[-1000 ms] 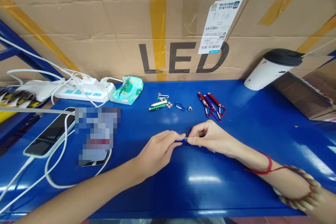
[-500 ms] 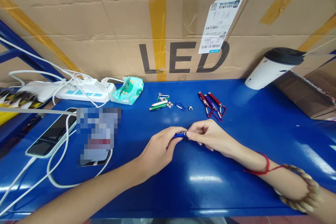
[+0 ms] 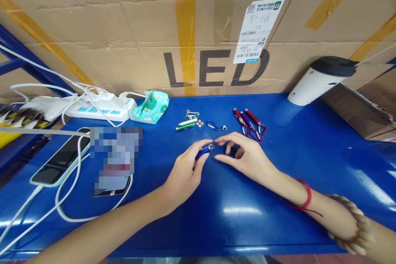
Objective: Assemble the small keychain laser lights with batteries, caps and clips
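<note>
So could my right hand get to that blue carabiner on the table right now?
Probably yes: the right hand looks empty with its fingers parted, and the blue carabiner lies just beyond, with only bare tabletop visible between.

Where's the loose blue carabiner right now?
In the head view, the blue carabiner lies mid-table, between the small silver coin-like discs on its left and a small metal piece on its right.

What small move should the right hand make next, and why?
Probably a slight move left, bringing the right hand's thumb and forefinger onto the metal end of the blue tube. The left hand holds the tube with that end exposed, and the right fingers are parted just beside it, with nothing visible between them.
</note>
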`<state>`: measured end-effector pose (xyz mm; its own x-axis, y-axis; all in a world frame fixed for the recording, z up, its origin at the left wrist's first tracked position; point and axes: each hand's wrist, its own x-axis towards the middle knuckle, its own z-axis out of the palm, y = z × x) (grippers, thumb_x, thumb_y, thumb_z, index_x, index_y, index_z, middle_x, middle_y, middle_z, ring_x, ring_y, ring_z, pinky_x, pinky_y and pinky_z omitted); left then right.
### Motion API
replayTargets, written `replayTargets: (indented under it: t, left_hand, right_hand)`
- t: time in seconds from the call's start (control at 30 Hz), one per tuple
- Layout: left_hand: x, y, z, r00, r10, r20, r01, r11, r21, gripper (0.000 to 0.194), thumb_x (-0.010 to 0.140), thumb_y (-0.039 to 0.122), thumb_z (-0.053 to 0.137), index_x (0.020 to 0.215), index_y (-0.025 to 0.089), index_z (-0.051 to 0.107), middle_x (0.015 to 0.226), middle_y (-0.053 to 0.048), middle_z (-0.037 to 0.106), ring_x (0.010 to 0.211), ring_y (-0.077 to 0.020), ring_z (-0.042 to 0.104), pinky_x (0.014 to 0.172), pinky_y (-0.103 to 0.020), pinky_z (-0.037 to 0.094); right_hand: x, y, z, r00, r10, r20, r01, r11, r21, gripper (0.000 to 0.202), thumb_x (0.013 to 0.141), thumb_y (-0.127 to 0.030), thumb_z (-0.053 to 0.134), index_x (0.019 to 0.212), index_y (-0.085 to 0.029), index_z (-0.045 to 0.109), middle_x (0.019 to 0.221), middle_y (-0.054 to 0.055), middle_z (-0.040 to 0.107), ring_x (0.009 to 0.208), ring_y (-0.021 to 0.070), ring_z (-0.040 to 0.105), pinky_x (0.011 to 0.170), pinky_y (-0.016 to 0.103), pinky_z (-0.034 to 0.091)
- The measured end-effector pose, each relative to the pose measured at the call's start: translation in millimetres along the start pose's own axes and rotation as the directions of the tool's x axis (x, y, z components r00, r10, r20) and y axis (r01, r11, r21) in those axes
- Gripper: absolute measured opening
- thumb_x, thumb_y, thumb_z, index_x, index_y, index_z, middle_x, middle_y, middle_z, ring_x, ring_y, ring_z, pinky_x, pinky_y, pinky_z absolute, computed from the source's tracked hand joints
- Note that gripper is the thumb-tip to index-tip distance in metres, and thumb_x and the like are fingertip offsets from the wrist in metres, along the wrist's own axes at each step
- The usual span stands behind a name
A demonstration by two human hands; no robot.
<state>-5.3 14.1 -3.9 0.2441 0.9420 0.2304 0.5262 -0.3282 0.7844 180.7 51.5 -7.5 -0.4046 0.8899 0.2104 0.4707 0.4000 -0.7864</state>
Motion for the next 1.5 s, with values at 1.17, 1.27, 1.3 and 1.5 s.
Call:
replayTargets:
  t: [1.17, 1.27, 1.3, 1.5]
  left_hand:
    - [2, 2, -3.6, 0.982, -0.142, 0.127, 0.157, 0.980, -0.121, 0.018, 0.089, 0.029, 0.043, 0.075, 0.021, 0.036, 0.062, 0.007, 0.038, 0.055, -0.0092, 0.037, 0.050, -0.020, 0.031]
    - [2, 2, -5.2, 0.988, -0.100, 0.120, 0.120, 0.978, -0.170, 0.021, 0.089, 0.026, 0.042, 0.071, 0.021, 0.032, 0.060, 0.007, 0.034, 0.053, -0.0086, 0.031, 0.049, -0.020, 0.028]
    - [2, 2, -5.5, 0.989, -0.093, 0.118, 0.113, 0.978, -0.178, 0.021, 0.089, 0.025, 0.042, 0.071, 0.021, 0.032, 0.060, 0.007, 0.034, 0.052, -0.0087, 0.030, 0.050, -0.020, 0.027]
    - [2, -1, -6.5, 0.992, -0.065, 0.105, 0.082, 0.983, -0.167, 0.020, 0.089, 0.021, 0.039, 0.070, 0.021, 0.033, 0.058, 0.008, 0.032, 0.050, -0.0089, 0.030, 0.049, -0.021, 0.026]
  right_hand:
    - [-3, -6, -1, 0.916, -0.401, 0.020, 0.401, 0.913, -0.073, 0.010, 0.087, -0.012, 0.050, 0.081, -0.020, 0.054, 0.084, 0.003, 0.065, 0.082, 0.0153, 0.062, 0.073, 0.031, 0.049]
    - [-5, -5, 0, 0.902, -0.430, 0.025, 0.431, 0.902, -0.037, 0.009, 0.086, -0.012, 0.052, 0.083, -0.020, 0.055, 0.085, 0.004, 0.065, 0.083, 0.0153, 0.062, 0.074, 0.030, 0.051]
    - [-5, -5, 0, 0.895, -0.445, 0.031, 0.446, 0.895, -0.032, 0.008, 0.086, -0.012, 0.053, 0.085, -0.019, 0.056, 0.085, 0.004, 0.066, 0.083, 0.0155, 0.062, 0.074, 0.031, 0.051]
    - [-7, -8, 2, 0.888, -0.453, 0.079, 0.458, 0.887, -0.063, 0.016, 0.086, -0.014, 0.055, 0.101, -0.018, 0.057, 0.096, 0.005, 0.063, 0.090, 0.0147, 0.060, 0.079, 0.029, 0.051]
